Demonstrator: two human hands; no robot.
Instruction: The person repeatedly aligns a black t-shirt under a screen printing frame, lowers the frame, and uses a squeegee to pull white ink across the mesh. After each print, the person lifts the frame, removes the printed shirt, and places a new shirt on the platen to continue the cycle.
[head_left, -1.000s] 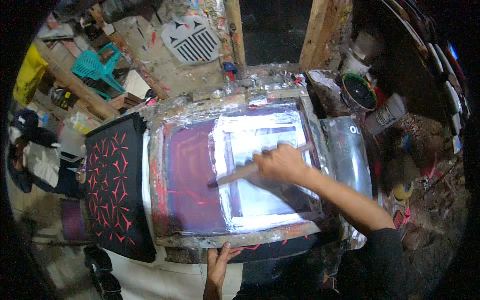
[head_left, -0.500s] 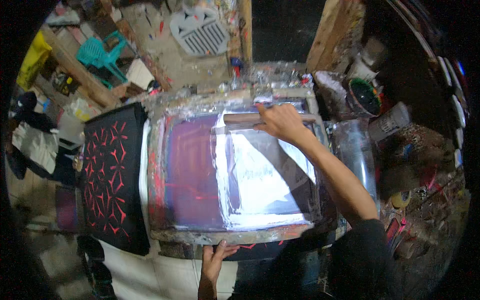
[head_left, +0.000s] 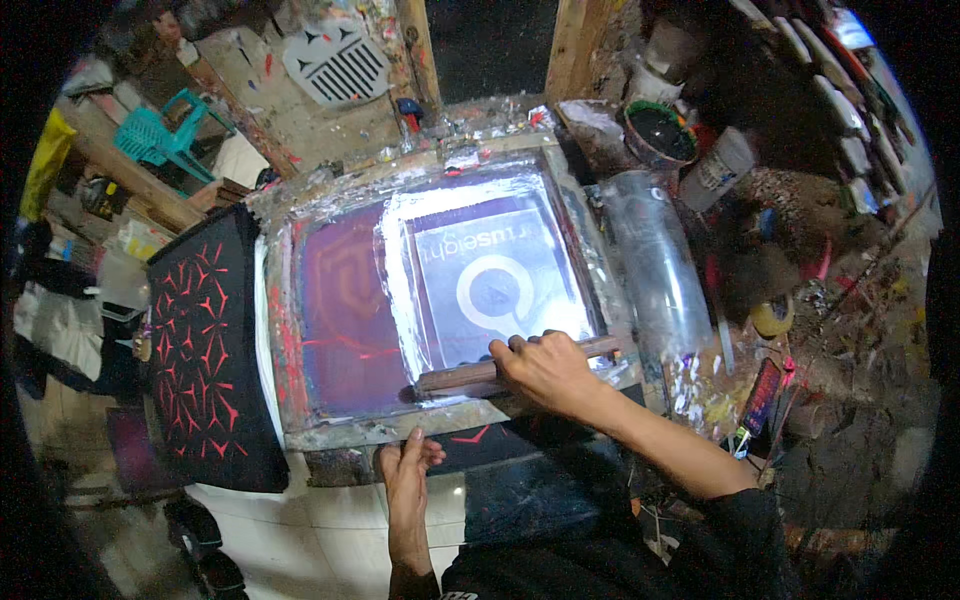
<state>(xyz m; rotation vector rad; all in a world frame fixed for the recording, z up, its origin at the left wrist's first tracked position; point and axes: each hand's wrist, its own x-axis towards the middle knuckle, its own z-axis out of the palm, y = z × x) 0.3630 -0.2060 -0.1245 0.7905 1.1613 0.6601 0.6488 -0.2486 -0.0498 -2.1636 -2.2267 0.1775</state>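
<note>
A screen printing frame (head_left: 350,437) lies in front of me, its purple mesh (head_left: 345,260) smeared with white ink at the right. A pale ring shape and lettering show through the wet part. My right hand (head_left: 550,372) is closed over the wooden handle of a squeegee (head_left: 455,380), which rests on the mesh along the frame's near side. At the frame's near edge is my left hand (head_left: 405,470), thumb up and fingers apart, holding nothing. Black fabric with red marks (head_left: 480,432) shows under that edge. The squeegee's blade is hidden.
To the left lies a black cloth with a red pattern (head_left: 205,360). Beside the frame's right stands a clear plastic cylinder (head_left: 655,265). Farther back are a bowl of dark stuff (head_left: 660,135) and a translucent tub (head_left: 715,165). A teal chair (head_left: 165,130) stands at the far left.
My right hand has pulled the squeegee from the far side of the mesh to the near side. My left hand has loosened from the frame's near edge. The view has shifted.
</note>
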